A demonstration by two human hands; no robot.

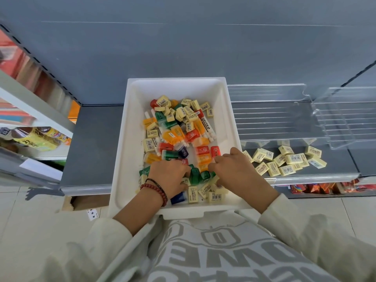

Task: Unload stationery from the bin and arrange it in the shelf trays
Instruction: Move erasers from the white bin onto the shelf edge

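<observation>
Left hand (168, 176), right hand (234, 169) sat lower centre in bin (126, 139), fingers curled over green sharpeners (195, 175); grip hidden. Pieces looked light, rigid, slick; pinch flat sides.

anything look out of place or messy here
A playing card lies on the floor left of the white bin, stray among stationery. The yellow erasers on the shelf right of the bin lie in a loose scatter, not rows.
</observation>
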